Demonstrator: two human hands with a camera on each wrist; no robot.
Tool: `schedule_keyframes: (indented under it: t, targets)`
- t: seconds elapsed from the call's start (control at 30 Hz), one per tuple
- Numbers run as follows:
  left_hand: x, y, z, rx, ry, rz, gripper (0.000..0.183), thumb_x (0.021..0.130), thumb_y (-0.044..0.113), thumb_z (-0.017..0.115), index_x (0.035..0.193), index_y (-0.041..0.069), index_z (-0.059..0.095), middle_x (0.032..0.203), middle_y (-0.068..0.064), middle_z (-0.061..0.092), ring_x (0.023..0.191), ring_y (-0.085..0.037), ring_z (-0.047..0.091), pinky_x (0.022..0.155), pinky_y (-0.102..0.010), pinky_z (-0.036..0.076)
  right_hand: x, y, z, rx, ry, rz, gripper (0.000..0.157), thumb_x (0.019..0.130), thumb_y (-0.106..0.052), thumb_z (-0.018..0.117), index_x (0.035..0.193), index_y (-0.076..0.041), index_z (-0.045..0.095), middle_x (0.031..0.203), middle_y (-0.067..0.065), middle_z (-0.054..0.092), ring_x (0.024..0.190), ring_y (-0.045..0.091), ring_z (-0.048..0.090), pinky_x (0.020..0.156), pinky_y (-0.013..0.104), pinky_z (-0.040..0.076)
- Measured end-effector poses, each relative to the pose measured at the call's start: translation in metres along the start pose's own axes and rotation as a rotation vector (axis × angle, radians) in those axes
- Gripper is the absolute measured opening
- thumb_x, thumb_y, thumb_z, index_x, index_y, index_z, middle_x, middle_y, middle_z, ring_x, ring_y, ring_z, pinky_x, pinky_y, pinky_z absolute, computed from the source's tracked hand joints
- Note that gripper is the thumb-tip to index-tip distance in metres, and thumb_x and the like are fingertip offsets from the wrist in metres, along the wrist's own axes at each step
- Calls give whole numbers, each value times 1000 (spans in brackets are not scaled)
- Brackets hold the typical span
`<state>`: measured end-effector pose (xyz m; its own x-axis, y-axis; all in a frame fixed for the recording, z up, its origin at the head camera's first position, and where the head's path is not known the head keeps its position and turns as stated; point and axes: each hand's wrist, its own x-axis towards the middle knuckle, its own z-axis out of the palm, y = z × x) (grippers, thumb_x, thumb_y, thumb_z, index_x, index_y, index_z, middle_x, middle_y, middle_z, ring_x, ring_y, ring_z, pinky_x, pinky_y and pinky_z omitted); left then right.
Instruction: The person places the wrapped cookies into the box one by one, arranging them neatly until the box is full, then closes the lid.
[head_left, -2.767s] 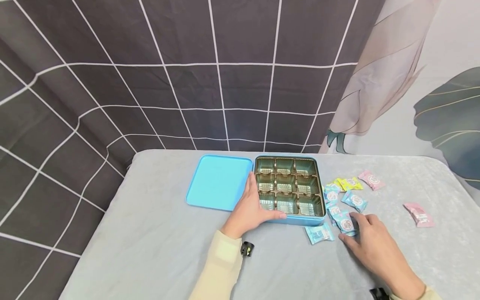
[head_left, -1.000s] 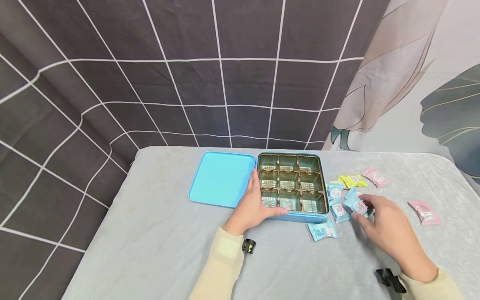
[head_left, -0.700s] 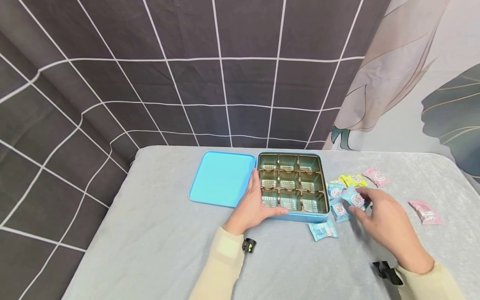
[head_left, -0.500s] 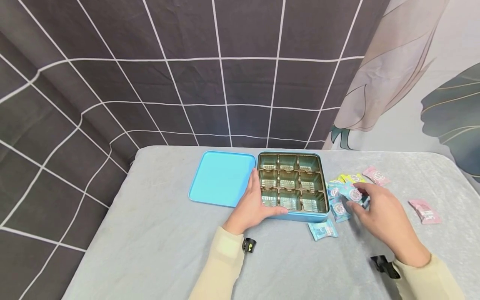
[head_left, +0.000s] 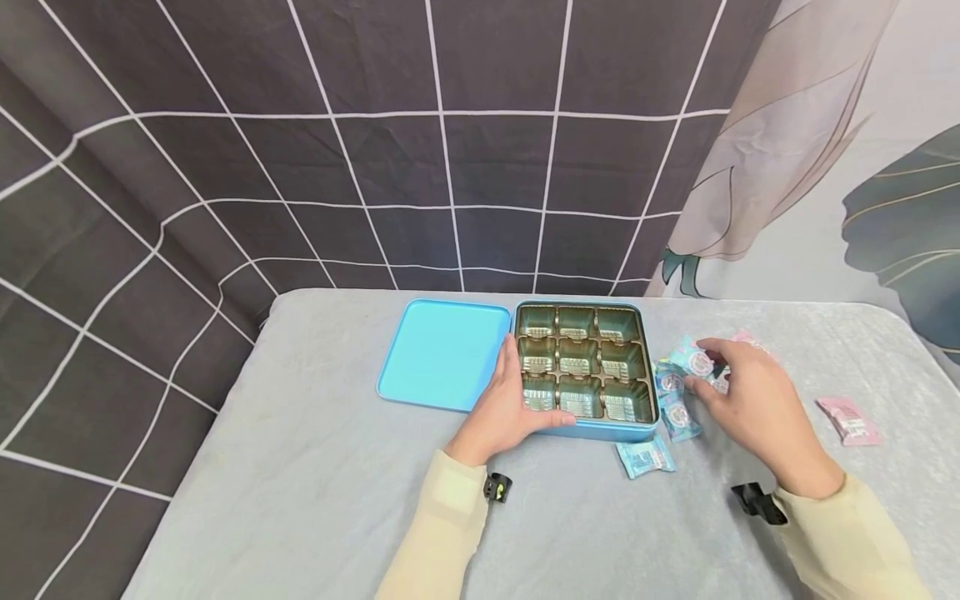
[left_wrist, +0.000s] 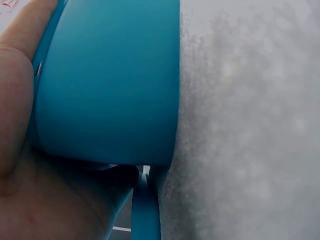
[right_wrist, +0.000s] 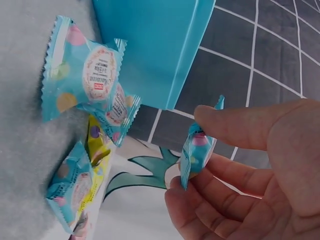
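A blue tin (head_left: 615,431) with a gold tray of several square compartments stands on the cloth. My left hand (head_left: 498,417) rests around its near left corner, fingers straight along the left side and thumb along the front rim; in the left wrist view the palm sits against the tin's wall (left_wrist: 105,85). Right of the tin, my right hand (head_left: 761,408) pinches a blue wrapped candy (right_wrist: 199,150) between thumb and fingers, raised off the cloth. Below it lie more blue candies (head_left: 679,418), beside the tin's right wall. Yellow wrappers (right_wrist: 97,145) show in the right wrist view.
The blue lid (head_left: 442,354) lies flat left of the tin. One blue candy (head_left: 647,457) is near the tin's front right corner. A pink candy (head_left: 849,420) lies far right; another (head_left: 747,338) is partly behind my right hand. A checked curtain (head_left: 495,158) hangs behind.
My right hand has taken a blue candy from the group, lifted it, and moved away from me and slightly left. My left hand has stayed at the tin's corner.
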<state>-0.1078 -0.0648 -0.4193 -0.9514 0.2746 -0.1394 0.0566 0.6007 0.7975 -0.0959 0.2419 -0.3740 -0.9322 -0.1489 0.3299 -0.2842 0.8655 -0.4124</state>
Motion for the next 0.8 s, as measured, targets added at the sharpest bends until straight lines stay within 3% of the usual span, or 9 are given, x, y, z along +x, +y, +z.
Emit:
schedule_keyframes:
  t: [0.23, 0.47, 0.8]
  targets:
    - [0, 1, 0, -1, -3, 0, 139, 74, 58, 85, 160, 12, -14, 168, -7, -15, 153, -22, 2, 120, -42, 22, 16, 0, 0, 0, -30, -10, 46, 79, -3, 78, 120, 11, 62, 109, 32, 66, 97, 46, 60, 83, 62, 43]
    - [0, 0, 0, -8, 1, -4, 139, 73, 58, 85, 160, 13, -14, 168, -6, -14, 153, -22, 4, 120, -43, 23, 34, -3, 1, 13, -58, -18, 45, 83, -8, 77, 123, 6, 64, 109, 26, 69, 86, 38, 64, 71, 55, 47]
    - [0, -1, 0, -1, 0, 4, 140, 73, 60, 84, 160, 12, -14, 168, -7, -14, 153, -22, 4, 119, -43, 23, 55, -6, 4, 78, -80, -22, 42, 84, -12, 79, 121, 4, 66, 113, 23, 70, 87, 40, 68, 76, 56, 50]
